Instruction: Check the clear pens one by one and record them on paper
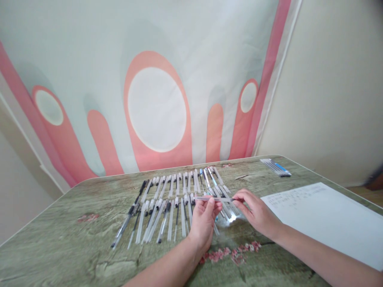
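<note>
A translucent pen (pixel 226 199) lies level across both my hands, above the table. My left hand (pixel 201 221) is closed around its barrel, thumb on top. At the other end, my right hand (pixel 254 209) pinches a small dark part between thumb and fingers; whether this is the tip or a separate piece I cannot tell. Beneath and beyond my hands, pen parts lie in two rows: clear barrels, caps and dark refills (pixel 176 218). Part of the near row is hidden behind my left hand. A shiny clear wrapper (pixel 232 218) sits under the pen.
A white sheet with faint writing (pixel 326 223) covers the table's right side. Behind it, a pack of pens with a blue label (pixel 275 167) lies near the far edge. Longer black pens (pixel 122 229) mark the rows' left end. A printed cloth (pixel 221 79) hangs behind the table.
</note>
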`<action>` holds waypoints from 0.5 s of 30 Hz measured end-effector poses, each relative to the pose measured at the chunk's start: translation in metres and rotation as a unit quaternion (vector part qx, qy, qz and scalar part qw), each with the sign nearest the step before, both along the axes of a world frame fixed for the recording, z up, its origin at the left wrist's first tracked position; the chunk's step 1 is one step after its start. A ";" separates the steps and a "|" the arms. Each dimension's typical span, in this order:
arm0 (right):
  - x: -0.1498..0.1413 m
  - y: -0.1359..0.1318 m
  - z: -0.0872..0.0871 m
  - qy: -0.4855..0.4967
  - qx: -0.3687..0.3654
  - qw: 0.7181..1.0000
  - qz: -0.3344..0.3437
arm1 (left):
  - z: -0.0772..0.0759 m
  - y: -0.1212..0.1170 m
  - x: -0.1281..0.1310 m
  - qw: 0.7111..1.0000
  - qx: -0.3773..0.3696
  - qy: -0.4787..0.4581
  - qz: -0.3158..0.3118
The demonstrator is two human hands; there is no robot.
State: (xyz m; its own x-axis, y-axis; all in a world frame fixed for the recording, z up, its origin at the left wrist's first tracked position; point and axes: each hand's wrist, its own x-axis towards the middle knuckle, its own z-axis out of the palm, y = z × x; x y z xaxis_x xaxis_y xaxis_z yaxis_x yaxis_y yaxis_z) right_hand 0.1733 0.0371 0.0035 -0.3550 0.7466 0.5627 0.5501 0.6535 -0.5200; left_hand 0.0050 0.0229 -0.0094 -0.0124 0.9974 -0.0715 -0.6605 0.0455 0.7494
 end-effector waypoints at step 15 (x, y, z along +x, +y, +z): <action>-0.004 -0.001 -0.009 -0.001 -0.100 0.995 -0.025 | -0.001 0.000 0.000 0.999 0.010 0.023 -0.032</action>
State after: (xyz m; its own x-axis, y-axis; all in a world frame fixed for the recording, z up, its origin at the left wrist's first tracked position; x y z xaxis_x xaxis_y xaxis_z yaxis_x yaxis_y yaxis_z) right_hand 0.1692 0.0363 -0.0052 -0.3160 0.8596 0.4014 0.5799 0.5099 -0.6354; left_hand 0.0055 0.0224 -0.0105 0.0491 0.9975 -0.0518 -0.6220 0.0711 0.7798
